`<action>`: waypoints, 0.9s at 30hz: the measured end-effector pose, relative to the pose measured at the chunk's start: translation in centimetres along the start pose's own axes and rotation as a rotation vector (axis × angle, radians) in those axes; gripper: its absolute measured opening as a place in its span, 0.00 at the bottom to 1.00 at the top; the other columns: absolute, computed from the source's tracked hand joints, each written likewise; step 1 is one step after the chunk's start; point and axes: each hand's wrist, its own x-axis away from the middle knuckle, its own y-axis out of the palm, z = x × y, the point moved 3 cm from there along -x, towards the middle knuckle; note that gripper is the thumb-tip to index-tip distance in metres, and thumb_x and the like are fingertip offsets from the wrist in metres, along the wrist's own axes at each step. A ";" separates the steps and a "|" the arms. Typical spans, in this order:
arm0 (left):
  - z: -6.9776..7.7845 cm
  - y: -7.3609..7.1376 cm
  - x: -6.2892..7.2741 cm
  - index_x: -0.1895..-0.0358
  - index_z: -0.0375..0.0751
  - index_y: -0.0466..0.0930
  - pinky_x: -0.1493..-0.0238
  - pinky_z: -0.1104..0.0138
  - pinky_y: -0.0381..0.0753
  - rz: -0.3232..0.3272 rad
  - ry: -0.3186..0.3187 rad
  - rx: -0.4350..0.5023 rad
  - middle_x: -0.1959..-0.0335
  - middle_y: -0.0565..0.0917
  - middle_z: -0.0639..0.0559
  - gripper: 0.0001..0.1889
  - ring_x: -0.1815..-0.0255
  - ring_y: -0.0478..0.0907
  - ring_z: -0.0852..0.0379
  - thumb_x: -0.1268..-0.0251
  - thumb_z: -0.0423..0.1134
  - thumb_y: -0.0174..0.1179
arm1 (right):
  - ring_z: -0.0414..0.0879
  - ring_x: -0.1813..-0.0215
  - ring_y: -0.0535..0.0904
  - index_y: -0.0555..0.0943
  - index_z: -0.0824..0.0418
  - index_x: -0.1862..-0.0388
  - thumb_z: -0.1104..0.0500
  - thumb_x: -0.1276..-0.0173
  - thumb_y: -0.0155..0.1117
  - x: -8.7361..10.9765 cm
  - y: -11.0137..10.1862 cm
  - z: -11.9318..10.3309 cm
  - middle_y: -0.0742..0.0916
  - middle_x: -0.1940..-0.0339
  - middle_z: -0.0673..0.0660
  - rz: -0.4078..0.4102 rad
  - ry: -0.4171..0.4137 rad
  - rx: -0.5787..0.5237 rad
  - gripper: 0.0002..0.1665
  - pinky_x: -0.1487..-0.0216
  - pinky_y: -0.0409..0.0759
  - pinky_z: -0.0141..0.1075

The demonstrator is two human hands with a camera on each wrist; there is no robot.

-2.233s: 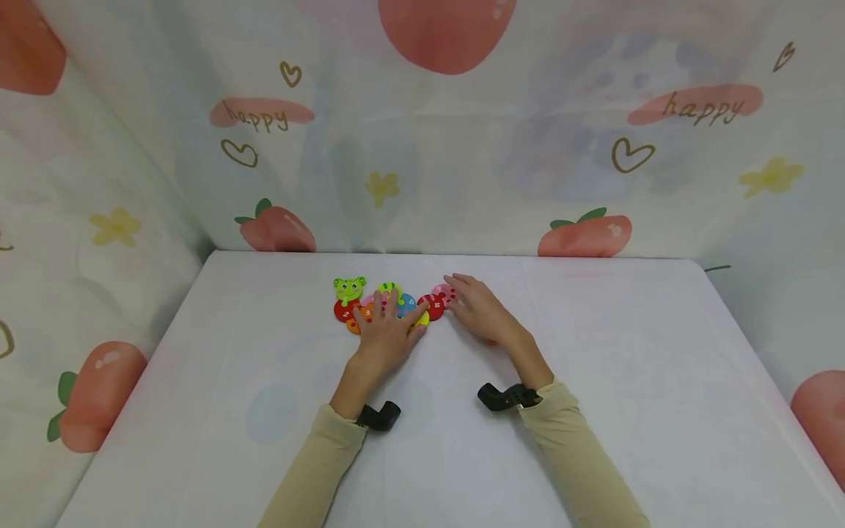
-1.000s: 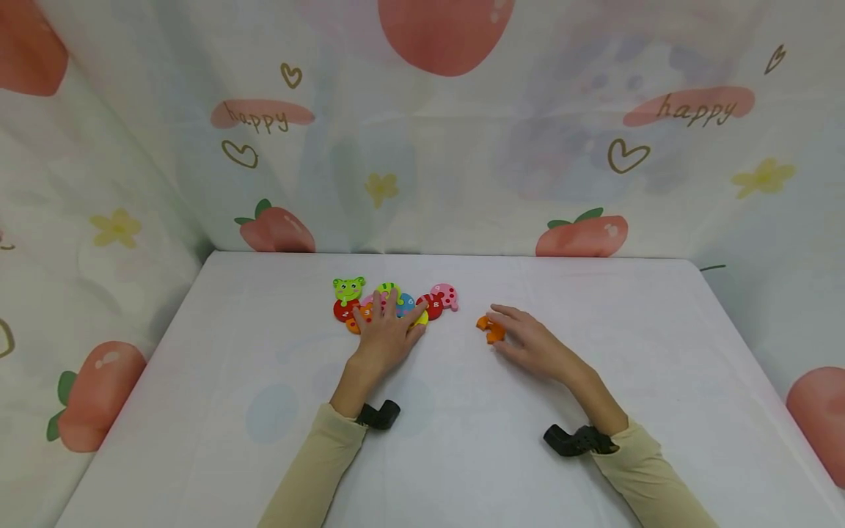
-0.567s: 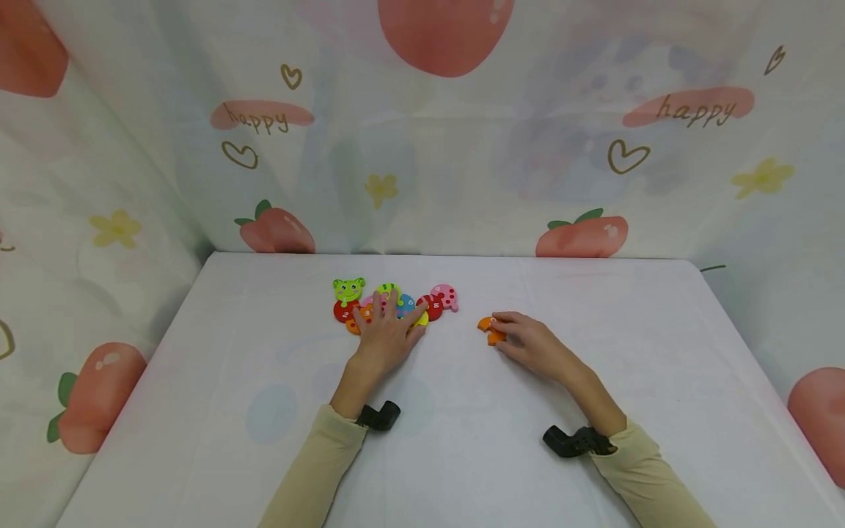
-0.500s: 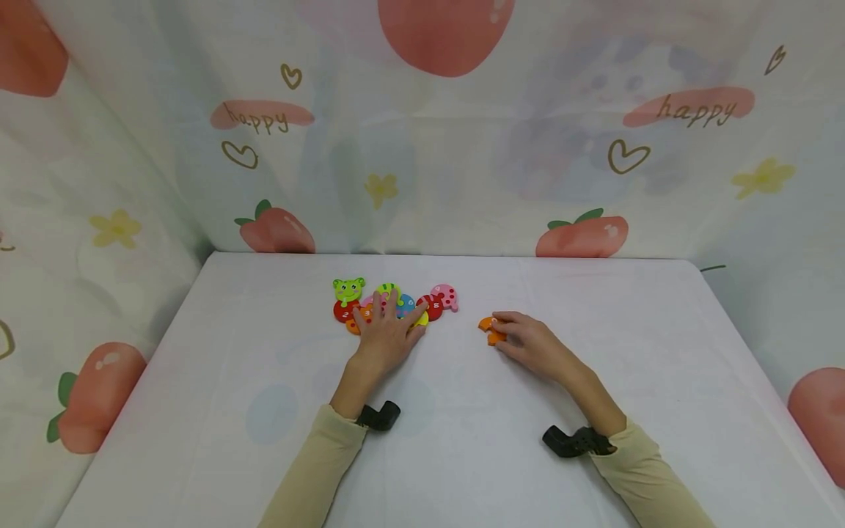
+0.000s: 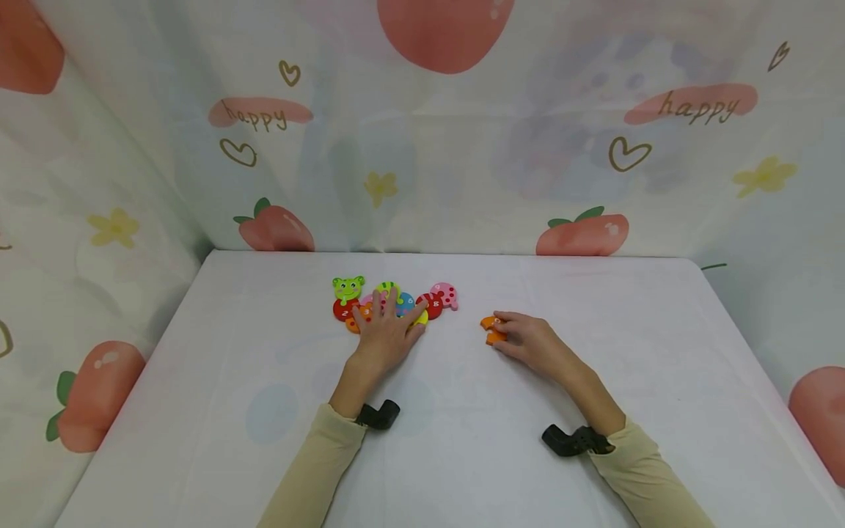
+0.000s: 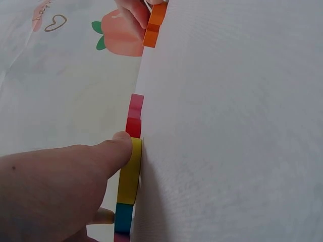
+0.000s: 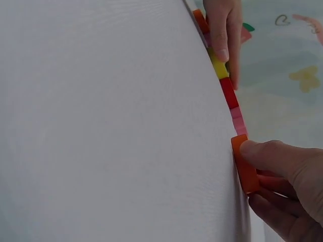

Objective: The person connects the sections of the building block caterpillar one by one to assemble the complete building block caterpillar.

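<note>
A row of numbered, caterpillar-shaped puzzle pieces (image 5: 433, 306) lies joined near the table's far side, with a green smiling head piece (image 5: 348, 287) at its left end and a pink spotted piece (image 5: 445, 295) at its right end. My left hand (image 5: 384, 339) rests spread over the middle of the row and hides part of it. In the left wrist view its thumb touches a yellow piece (image 6: 129, 171). To the right of the row, apart from it, my right hand (image 5: 533, 345) pinches an orange puzzle piece (image 7: 245, 169) between thumb and fingers, low at the tabletop.
The white table (image 5: 462, 440) runs up to a fabric backdrop (image 5: 462, 183) printed with fruit, hearts and flowers. Black wrist cameras sit on both wrists, one on the left (image 5: 379, 415) and one on the right (image 5: 573, 440).
My right hand has left the pink end piece, moved right and toward me, and closed its fingers on the orange puzzle piece. The left hand stays in place on the row.
</note>
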 end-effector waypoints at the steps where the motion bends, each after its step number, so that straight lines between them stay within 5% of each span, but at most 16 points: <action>1: 0.0 0.0 0.0 0.26 0.71 0.55 0.32 0.27 0.43 -0.001 0.000 -0.002 0.20 0.48 0.41 0.29 0.20 0.41 0.32 0.29 0.60 0.46 | 0.59 0.41 0.81 0.83 0.70 0.52 0.64 0.41 0.72 0.0 0.0 0.0 0.84 0.42 0.65 0.004 0.002 -0.008 0.18 0.41 0.78 0.51; 12: 0.0 0.0 0.0 0.26 0.70 0.57 0.32 0.27 0.44 0.009 0.002 0.000 0.21 0.50 0.41 0.29 0.21 0.42 0.32 0.29 0.59 0.48 | 0.57 0.43 0.81 0.80 0.63 0.62 0.63 0.41 0.72 -0.1 0.2 0.3 0.85 0.46 0.64 0.003 0.011 -0.056 0.11 0.41 0.79 0.50; 19: 0.0 0.2 -0.1 0.26 0.70 0.56 0.32 0.27 0.44 0.006 -0.001 -0.006 0.20 0.49 0.41 0.29 0.20 0.41 0.33 0.29 0.59 0.48 | 0.56 0.46 0.81 0.80 0.67 0.53 0.65 0.41 0.72 0.1 0.2 0.0 0.85 0.45 0.64 -0.006 0.043 -0.064 0.18 0.41 0.79 0.51; 27: 0.1 -0.1 0.0 0.26 0.69 0.58 0.32 0.27 0.46 0.029 0.003 -0.009 0.21 0.51 0.40 0.29 0.21 0.43 0.33 0.29 0.59 0.48 | 0.53 0.50 0.80 0.80 0.67 0.46 0.62 0.41 0.72 -1.5 0.9 -1.1 0.84 0.49 0.63 0.119 0.114 -0.052 0.24 0.46 0.82 0.48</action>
